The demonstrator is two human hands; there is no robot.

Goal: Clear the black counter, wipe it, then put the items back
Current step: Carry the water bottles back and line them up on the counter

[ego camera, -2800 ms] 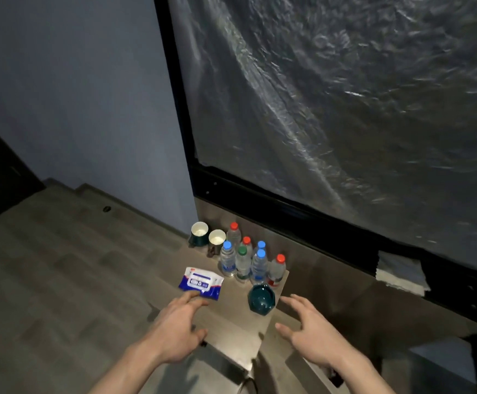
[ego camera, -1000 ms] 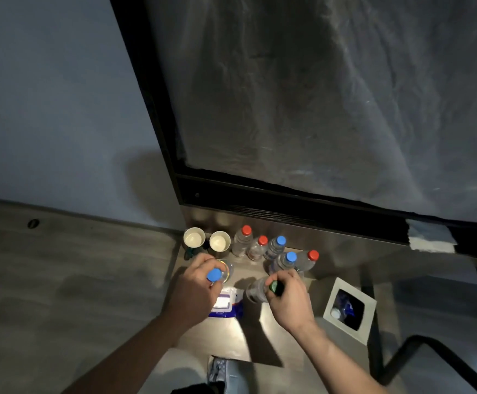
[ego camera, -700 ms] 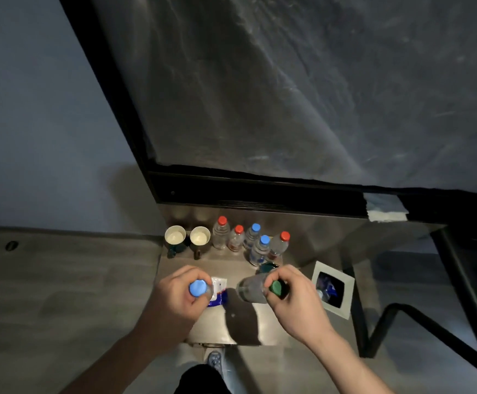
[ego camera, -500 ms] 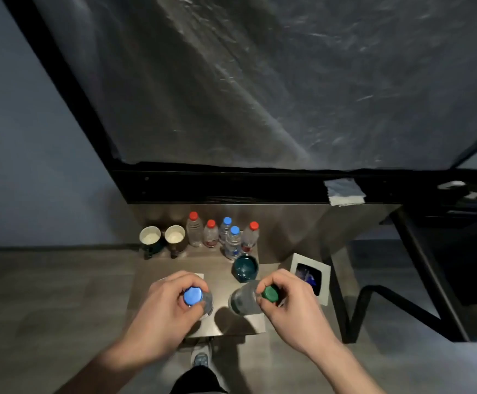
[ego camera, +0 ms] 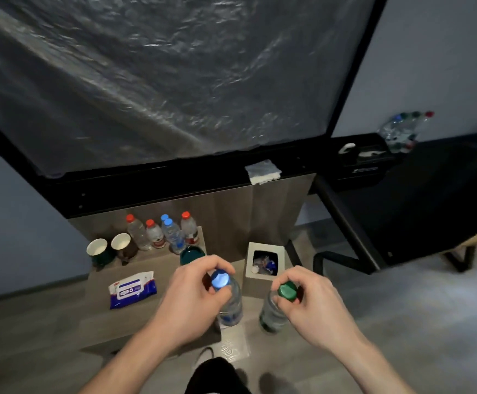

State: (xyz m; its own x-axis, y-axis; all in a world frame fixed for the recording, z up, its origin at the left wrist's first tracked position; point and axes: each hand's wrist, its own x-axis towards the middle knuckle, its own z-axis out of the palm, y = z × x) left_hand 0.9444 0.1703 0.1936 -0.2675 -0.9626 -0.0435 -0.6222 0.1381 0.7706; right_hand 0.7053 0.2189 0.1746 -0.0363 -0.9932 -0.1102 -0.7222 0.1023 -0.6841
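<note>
Step in hand, my read: carrying two bottles off the low wooden desk [ego camera: 135,322] in the lower left of the frame, likely toward the black desk [ego camera: 442,194] at right where a bunch of bottles [ego camera: 402,129] already sits in the upper right. To do it well: keep both bottles upright, carry them by the neck rather than the cap alone, don't swing them into each other, and steer clear of the bin on the way right. Left to right: two paper cups [ego camera: 109,247] at the back left of the low desk, wipes pack [ego camera: 132,288] lower left of centre, four bottles [ego camera: 162,233] behind it, a teal bowl [ego camera: 191,253] just beside them. Left hand [ego camera: 191,302], centre frame: grip narrow, fingers and thumb curled round the neck of the blue-cap bottle [ego camera: 227,297], cap showing between them. White bin [ego camera: 264,261] just right of the low desk, rubbish inside. Right hand [ego camera: 314,305], right of centre: grip also narrow, fingertips pinching the green-cap bottle [ego camera: 277,308] at the cap. Both bottles hang roughly upright, near each other but apart; whether their bases touch anything I can't tell.
</note>
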